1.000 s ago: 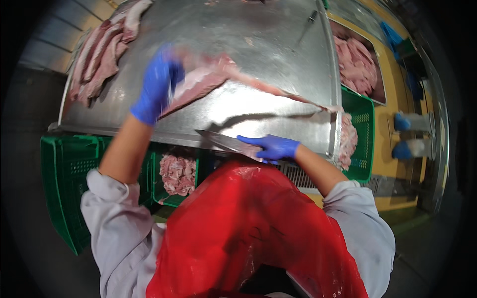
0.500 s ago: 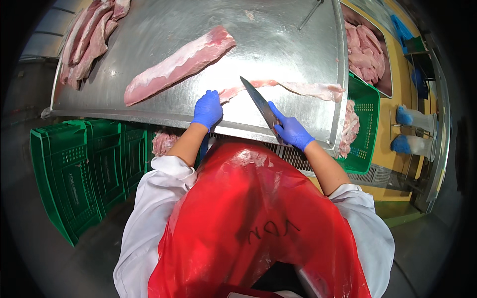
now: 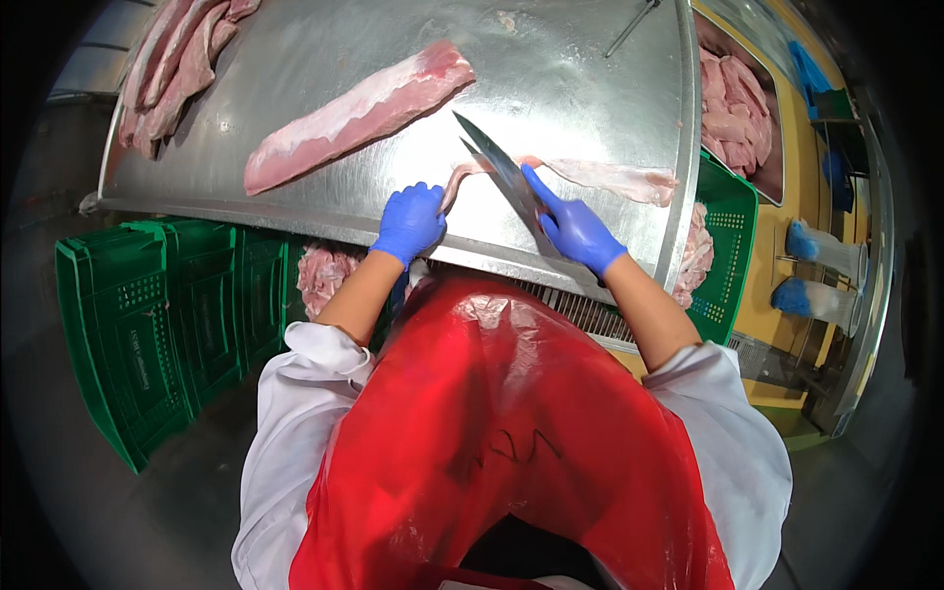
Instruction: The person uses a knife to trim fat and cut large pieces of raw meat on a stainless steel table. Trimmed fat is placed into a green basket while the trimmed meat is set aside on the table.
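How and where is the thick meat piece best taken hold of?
Probably by the lower-left end of the thick meat piece, from the person's side. It lies slantwise on the metal table, this end nearest the person and uncovered. The left hand seems better placed, though it grips the thin strip; the right hand holds the knife.
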A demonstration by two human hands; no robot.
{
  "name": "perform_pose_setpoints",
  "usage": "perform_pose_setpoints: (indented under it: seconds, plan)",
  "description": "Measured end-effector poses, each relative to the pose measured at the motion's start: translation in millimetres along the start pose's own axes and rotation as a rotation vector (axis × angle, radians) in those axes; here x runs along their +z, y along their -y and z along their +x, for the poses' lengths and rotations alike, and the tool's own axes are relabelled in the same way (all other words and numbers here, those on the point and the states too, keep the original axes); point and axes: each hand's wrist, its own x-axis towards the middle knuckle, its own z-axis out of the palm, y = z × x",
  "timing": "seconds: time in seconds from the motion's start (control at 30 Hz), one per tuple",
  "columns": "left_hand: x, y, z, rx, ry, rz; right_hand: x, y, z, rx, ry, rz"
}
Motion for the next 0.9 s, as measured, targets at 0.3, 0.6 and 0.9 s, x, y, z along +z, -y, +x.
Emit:
perform_pose_setpoints:
  seconds: [0.3,0.6,0.9]
  plan:
    - [20,-21,-10,-0.178,0.05,-0.036,61,38,49,-0.052,0.16,-0.156]
    - [-31,74,-10,-0.277,-0.123,0.072,43,38,29,-0.013,0.248,-0.122]
    - [-73,76,-47,-0.121,0.026,0.424,14,-49,-82,0.126,-0.322,0.243]
